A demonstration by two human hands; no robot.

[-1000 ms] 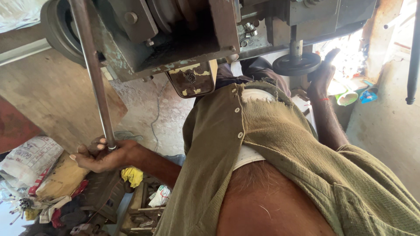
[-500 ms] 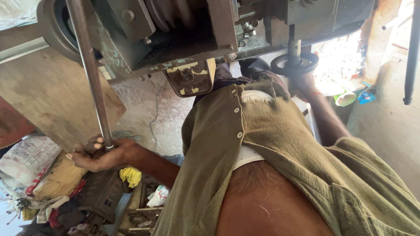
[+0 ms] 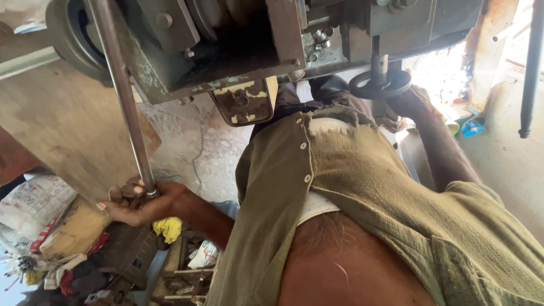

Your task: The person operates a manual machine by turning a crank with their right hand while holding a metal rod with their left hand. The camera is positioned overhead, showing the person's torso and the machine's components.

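A single camera worn on the person's head looks steeply down along their own body, so the olive shirt (image 3: 396,192) fills the near right, very close to the lens. The green-grey machine (image 3: 238,45) spans the far edge above. The left hand (image 3: 139,201) on a steel rod (image 3: 122,96) sits mid-left, the right hand (image 3: 416,105) far right by a small handwheel (image 3: 379,84). The cluttered floor (image 3: 113,260) lies well below at near left.

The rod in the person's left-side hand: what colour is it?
Plain grey bare metal rod, held at its lower end by the hand; the head view shows it.
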